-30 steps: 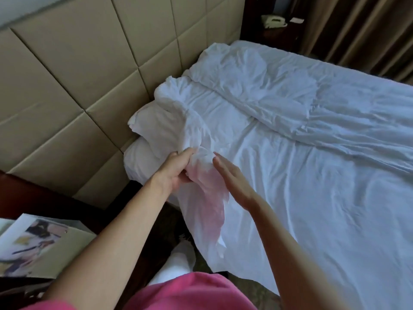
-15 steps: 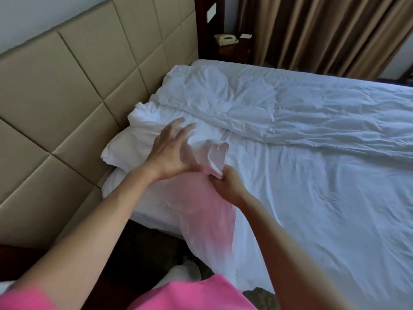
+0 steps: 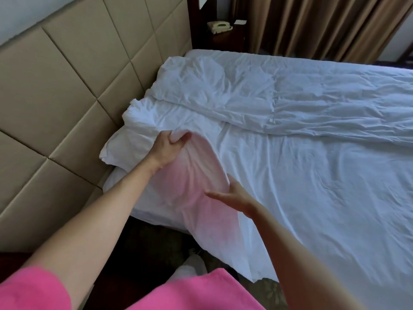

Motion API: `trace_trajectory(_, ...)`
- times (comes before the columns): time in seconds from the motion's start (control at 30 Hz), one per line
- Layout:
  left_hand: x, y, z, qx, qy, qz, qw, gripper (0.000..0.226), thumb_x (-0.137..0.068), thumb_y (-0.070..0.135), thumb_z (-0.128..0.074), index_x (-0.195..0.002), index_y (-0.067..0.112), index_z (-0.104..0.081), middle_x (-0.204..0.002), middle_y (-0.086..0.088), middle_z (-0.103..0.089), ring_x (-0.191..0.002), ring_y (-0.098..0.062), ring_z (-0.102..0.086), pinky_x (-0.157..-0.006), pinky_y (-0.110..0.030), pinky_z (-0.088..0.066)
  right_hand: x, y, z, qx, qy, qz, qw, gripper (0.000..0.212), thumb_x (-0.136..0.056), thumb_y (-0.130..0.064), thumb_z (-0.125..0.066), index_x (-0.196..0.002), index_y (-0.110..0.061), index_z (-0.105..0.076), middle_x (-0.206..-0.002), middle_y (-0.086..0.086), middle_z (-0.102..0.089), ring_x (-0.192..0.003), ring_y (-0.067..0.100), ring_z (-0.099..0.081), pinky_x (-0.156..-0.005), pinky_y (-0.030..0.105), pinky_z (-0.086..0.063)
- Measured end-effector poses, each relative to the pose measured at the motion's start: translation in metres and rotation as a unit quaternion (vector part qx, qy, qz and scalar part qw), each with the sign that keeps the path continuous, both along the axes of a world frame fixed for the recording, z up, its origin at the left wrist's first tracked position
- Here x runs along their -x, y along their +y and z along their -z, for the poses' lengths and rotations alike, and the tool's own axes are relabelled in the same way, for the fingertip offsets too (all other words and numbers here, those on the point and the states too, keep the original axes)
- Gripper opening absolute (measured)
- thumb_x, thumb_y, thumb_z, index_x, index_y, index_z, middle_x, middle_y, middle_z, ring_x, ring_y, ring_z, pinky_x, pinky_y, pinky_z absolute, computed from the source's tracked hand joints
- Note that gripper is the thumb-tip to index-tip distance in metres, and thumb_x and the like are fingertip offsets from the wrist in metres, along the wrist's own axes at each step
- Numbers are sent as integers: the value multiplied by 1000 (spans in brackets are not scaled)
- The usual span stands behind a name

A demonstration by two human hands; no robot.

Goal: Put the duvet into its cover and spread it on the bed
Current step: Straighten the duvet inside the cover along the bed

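A white duvet cover [image 3: 312,180] lies spread over the bed and hangs off the near edge. A rumpled white duvet [image 3: 245,92] stretches along the far side of the bed. My left hand [image 3: 166,148] grips a bunched edge of the cover near the head end and lifts it, so the fabric below it forms a hollow. My right hand [image 3: 232,198] is flat with straight fingers, lying against the lower lip of that raised fabric. Pink light from my shirt tints the lifted cloth.
A white pillow [image 3: 120,151] lies against the padded beige headboard [image 3: 67,97]. A dark nightstand with a cream telephone [image 3: 220,26] stands beyond the bed, beside brown curtains [image 3: 312,25]. My pink shirt [image 3: 190,291] fills the bottom of the view.
My left hand went from flat on the cloth to gripping and raising a bunched edge. My right hand let go of the pinched fold, moved down toward me and now lies flat.
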State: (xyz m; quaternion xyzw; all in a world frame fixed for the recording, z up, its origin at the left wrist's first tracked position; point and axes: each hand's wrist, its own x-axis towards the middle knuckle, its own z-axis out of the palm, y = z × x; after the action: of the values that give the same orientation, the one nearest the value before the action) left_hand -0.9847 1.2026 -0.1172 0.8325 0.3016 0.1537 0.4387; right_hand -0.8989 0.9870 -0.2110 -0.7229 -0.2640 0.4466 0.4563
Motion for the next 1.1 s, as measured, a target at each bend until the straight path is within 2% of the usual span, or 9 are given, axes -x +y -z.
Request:
trace_trajectory(0.1,-2,2,-4,69,-15,-53,996,45,-96,39,-59,-62,11,-49,-51,5,-44,-39,-3,-40,-42,-18,-34,1,-9,26,116,-36,-45,992,60,-69,-51,-82,-117,-22,-64,-105,-2,-70,-94,14,-68,-86,37,-58)
trace_trajectory(0.23,-3,13,-2,147,-47,-105,982,50,-94,46,-59,-96,-3,-68,-84,-16,-65,-74,-20,-61,-69,-30,-50,5,-15,53,215,-62,-9,975,49,-89,-47,-66,-111,-4,-63,-101,8,-65,-87,24,-62,-71,33,-49)
trace_trajectory(0.4,-14,23,2,176,-69,-169,967,30,-95,46,-57,-78,22,-60,-75,3,-58,-65,-4,-55,-58,-12,-48,2,5,45,223,-125,122,959,32,-102,-36,-44,-88,-9,-51,-93,15,-59,-80,34,-59,-67,38,-49)
trace_trajectory(0.5,-24,32,-1,148,-65,-153,975,33,-99,41,-54,-78,16,-60,-61,2,-44,-50,-6,-42,-49,-19,-38,-25,19,34,167,-62,226,958,18,-102,-18,-41,-89,-15,-53,-90,11,-55,-74,35,-58,-62,46,-58)
trace_trajectory(0.57,-36,41,-9,122,-35,-134,983,29,-101,39,-49,-80,20,-57,-62,2,-44,-50,-9,-42,-47,-21,-37,-48,28,26,152,-76,265,949,20,-102,-15,-38,-90,-12,-53,-85,9,-51,-74,30,-52,-50,33,-47)
trace_trajectory(0.63,-46,56,-19,98,16,-93,991,27,-102,39,-47,-79,25,-52,-68,1,-50,-58,-17,-50,-50,-25,-40,-67,37,18,153,-124,307,931,23,-102,-14,-36,-89,-6,-54,-84,9,-52,-73,28,-48,-47,28,-31)
trace_trajectory(0.77,-59,110,-32,17,103,14,994,24,-103,38,-44,-109,20,-58,-85,10,-56,-77,-10,-55,-69,-29,-51,-97,69,-1,75,-144,427,890,23,-102,-13,-38,-90,-3,-55,-75,3,-49,-70,21,-46,-51,29,-34)
trace_trajectory(0.87,-66,152,-39,91,143,70,983,25,-103,38,-42,-116,23,-58,-96,9,-59,-89,-18,-61,-73,-42,-59,-119,102,-25,2,-158,483,862,24,-99,-9,-41,-79,-16,-54,-67,-8,-46,-64,12,-44,-57,20,-36)
trace_trajectory(1.1,-84,219,-42,284,-48,45,957,31,-106,31,-38,-126,19,-58,-124,-2,-63,-109,-28,-64,-65,-38,-61,-164,177,-80,-70,-289,473,830,23,-83,-2,-45,-87,-18,-61,-72,-5,-55,-73,16,-51,-67,31,-40)
